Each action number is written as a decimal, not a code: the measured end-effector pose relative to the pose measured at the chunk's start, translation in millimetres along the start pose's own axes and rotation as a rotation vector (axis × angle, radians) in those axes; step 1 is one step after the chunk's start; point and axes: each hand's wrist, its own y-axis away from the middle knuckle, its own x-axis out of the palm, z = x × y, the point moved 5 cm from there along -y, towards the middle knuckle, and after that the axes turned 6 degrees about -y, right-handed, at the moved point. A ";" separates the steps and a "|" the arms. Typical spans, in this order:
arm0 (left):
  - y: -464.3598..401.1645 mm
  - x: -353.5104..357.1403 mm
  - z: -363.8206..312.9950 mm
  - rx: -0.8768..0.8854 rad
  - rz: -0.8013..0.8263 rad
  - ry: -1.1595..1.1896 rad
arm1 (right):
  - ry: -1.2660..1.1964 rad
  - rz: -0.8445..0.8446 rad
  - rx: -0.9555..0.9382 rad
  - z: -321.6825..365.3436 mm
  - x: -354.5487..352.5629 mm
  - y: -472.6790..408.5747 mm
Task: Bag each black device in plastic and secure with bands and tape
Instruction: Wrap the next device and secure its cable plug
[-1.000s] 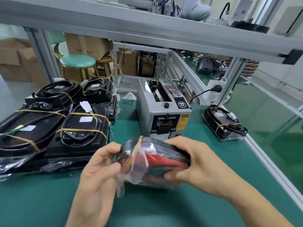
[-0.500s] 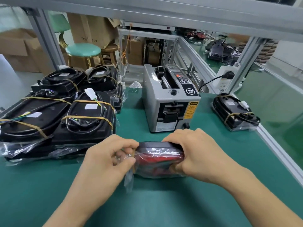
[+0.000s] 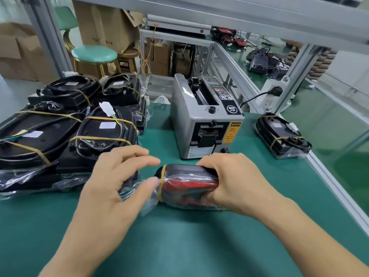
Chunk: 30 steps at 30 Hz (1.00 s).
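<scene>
Black-red device [image 3: 187, 181], tan band [image 3: 162, 181] (green mat [image 3: 179, 246]).

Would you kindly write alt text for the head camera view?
The right hand grips a bagged black device with a rubber band on a green mat; the open left hand hovers beside it. Tape dispenser behind, banded devices stacked left.

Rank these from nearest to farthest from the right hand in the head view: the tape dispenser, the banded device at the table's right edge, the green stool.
1. Tape dispenser: just behind the right hand, centre of the table.
2. Banded device at the right edge: farther back and to the right.
3. Green stool: off the table, far back on the left.
</scene>
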 end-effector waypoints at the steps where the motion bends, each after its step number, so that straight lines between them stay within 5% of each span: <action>1: -3.3 8.6 -5.6 0.002 0.007 -0.038 | 0.001 0.000 0.004 -0.4 -0.2 0.1; 9: -0.7 30.3 -27.3 0.164 -0.081 -0.367 | -0.018 0.004 0.012 -2.2 -0.5 -2.9; 17: -28.1 28.4 -25.4 0.153 0.176 -0.334 | -0.027 -0.003 0.017 -0.4 -0.9 -3.9; 22: -2.9 40.0 -19.1 0.310 0.352 -0.190 | -0.042 -0.016 0.042 -3.1 -6.4 -9.5; 27: -11.7 38.9 2.3 0.090 0.247 0.067 | -0.108 0.089 -0.137 6.8 -6.1 -8.8; 30: -13.3 48.7 6.1 0.020 0.207 0.168 | -0.338 -0.018 -0.170 0.5 -18.6 2.7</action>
